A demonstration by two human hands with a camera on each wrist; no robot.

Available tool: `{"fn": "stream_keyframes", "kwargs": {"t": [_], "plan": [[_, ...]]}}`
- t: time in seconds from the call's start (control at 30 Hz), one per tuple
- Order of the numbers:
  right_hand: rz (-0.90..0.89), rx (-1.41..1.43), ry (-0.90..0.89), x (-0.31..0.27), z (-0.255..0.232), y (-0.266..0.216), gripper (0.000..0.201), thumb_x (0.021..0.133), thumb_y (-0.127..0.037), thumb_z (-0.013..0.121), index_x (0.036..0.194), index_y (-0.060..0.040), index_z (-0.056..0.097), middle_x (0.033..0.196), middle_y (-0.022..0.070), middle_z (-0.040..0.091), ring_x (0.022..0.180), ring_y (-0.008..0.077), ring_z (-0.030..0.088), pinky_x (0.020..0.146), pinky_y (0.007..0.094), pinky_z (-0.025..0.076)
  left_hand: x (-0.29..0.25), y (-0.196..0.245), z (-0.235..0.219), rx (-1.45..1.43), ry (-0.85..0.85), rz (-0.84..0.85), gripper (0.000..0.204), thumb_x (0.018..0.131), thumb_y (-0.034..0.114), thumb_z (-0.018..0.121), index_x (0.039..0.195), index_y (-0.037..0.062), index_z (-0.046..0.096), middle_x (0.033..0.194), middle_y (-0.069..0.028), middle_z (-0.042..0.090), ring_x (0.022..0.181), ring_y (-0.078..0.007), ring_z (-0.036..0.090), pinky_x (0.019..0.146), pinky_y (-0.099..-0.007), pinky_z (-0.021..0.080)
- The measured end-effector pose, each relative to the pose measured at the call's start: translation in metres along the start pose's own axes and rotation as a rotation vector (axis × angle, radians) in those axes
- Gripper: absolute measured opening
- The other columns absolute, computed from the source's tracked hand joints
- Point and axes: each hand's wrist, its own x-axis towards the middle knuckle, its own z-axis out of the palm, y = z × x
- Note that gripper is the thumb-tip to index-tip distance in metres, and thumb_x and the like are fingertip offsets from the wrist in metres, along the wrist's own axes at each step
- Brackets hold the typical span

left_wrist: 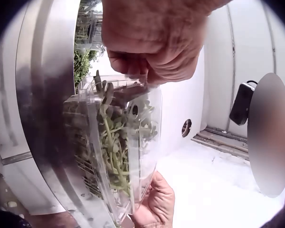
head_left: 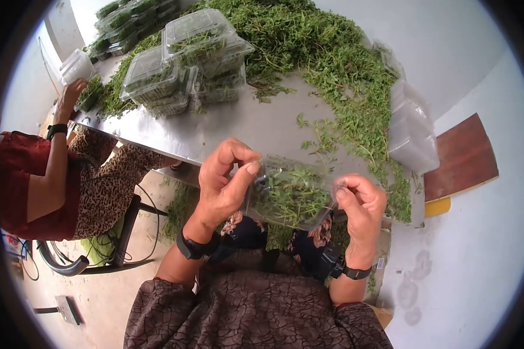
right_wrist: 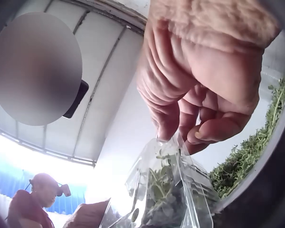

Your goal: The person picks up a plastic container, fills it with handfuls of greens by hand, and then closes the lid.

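A clear plastic clamshell box [head_left: 294,198] filled with leafy green sprigs is held up between both hands, in front of the table edge. My left hand [head_left: 224,180] pinches its left end between thumb and fingers. At the opposite end, my right hand [head_left: 361,206] pinches the corner with thumb and forefinger. In the left wrist view the box [left_wrist: 118,152] stands between the two hands, with stems pressed against its clear wall. The right wrist view shows my right thumb and fingers at the box's edge [right_wrist: 168,190].
A metal table [head_left: 273,125] carries a big heap of greens [head_left: 308,35]. Filled boxes [head_left: 204,46] are stacked at its left, and nested empty containers [head_left: 412,131] stand at its right. Another person [head_left: 35,180] works at the left, one hand near greens and a clear container.
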Motion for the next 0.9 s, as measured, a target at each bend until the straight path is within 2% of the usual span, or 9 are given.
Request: {"fn": "stream_keyframes", "kwargs": {"t": [0.03,0.1,0.13,0.2,0.43,0.67,0.8,0.87,0.9], "plan": [[-0.034,-0.004,-0.007,-0.002,0.000,0.001,0.015,0.086,-0.007,0.071,0.092,0.0045,0.065,0.088,0.0023,0.062,0.073,0.0055,0.054,0.064,0.0200,0.043,-0.002,0.001,-0.002,0.004,0.002,-0.003,0.006,0.085,-0.001,0.061,0.091,-0.0005,0.060,0.080,-0.0042,0.056,0.069,-0.0109,0.050,0.065,-0.0239,0.042],[-0.054,0.000,-0.010,-0.008,0.000,0.003,0.013,0.086,-0.006,0.070,0.093,0.0042,0.065,0.089,0.0034,0.062,0.073,0.0061,0.055,0.064,0.0202,0.043,-0.007,0.005,-0.005,0.109,-0.041,0.162,0.011,0.082,-0.002,0.063,0.092,-0.0009,0.060,0.080,-0.0075,0.057,0.069,-0.0159,0.053,0.064,-0.0262,0.044],[-0.081,-0.001,-0.009,-0.011,0.000,0.003,0.012,0.085,-0.004,0.070,0.094,0.0039,0.065,0.089,0.0045,0.062,0.073,0.0067,0.056,0.064,0.0204,0.044,-0.010,0.009,-0.007,0.112,-0.040,0.158,0.011,0.082,-0.002,0.063,0.092,-0.0009,0.060,0.080,-0.0075,0.057,0.069,-0.0159,0.053,0.064,-0.0262,0.044],[-0.114,-0.024,-0.019,-0.018,0.001,0.000,0.013,0.085,-0.003,0.070,0.094,0.0036,0.065,0.090,0.0055,0.063,0.073,0.0073,0.056,0.064,0.0205,0.044,-0.015,0.017,-0.011,0.211,-0.068,0.286,0.015,0.078,-0.003,0.063,0.093,-0.0012,0.059,0.080,-0.0102,0.059,0.069,-0.0214,0.056,0.063,-0.0298,0.045],[-0.206,-0.068,-0.036,-0.039,0.007,-0.019,0.017,0.082,-0.001,0.071,0.097,0.0026,0.066,0.090,0.0073,0.063,0.073,0.0093,0.056,0.062,0.0210,0.044,-0.032,0.047,-0.025,0.297,-0.089,0.470,0.024,0.071,-0.004,0.067,0.093,-0.0019,0.059,0.079,-0.0109,0.061,0.068,-0.0260,0.059,0.061,-0.0343,0.047],[-0.222,-0.118,-0.029,-0.053,0.011,-0.036,0.020,0.081,-0.004,0.074,0.098,0.0017,0.067,0.090,0.0076,0.065,0.073,0.0099,0.057,0.063,0.0215,0.045,-0.048,0.067,-0.029,0.299,-0.092,0.544,0.027,0.067,-0.005,0.070,0.092,-0.0015,0.060,0.076,-0.0107,0.060,0.064,-0.0259,0.057,0.055,-0.0338,0.046],[-0.374,-0.207,-0.039,-0.054,0.009,-0.039,0.022,0.081,-0.011,0.076,0.096,0.0011,0.067,0.087,0.0091,0.065,0.068,0.0117,0.058,0.059,0.0221,0.046,-0.052,0.072,-0.033,0.297,-0.116,0.567,0.028,0.066,-0.004,0.072,0.091,-0.0014,0.060,0.076,-0.0107,0.059,0.063,-0.0251,0.057,0.053,-0.0332,0.045],[-0.422,-0.255,-0.056,-0.054,0.009,-0.040,0.023,0.081,-0.014,0.077,0.095,0.0009,0.067,0.085,0.0098,0.066,0.067,0.0125,0.058,0.058,0.0223,0.046,-0.056,0.072,-0.035,0.329,-0.122,0.504,0.018,0.077,0.002,0.069,0.093,-0.0003,0.059,0.078,-0.0109,0.059,0.067,-0.0242,0.057,0.059,-0.0348,0.047],[-0.445,-0.274,-0.043,-0.054,0.009,-0.039,0.023,0.080,-0.015,0.077,0.094,0.0007,0.067,0.084,0.0104,0.066,0.065,0.0139,0.058,0.058,0.0230,0.046,-0.055,0.072,-0.035,0.356,-0.122,0.521,0.019,0.077,0.003,0.070,0.092,-0.0002,0.059,0.077,-0.0102,0.059,0.067,-0.0244,0.058,0.057,-0.0348,0.047]]}}
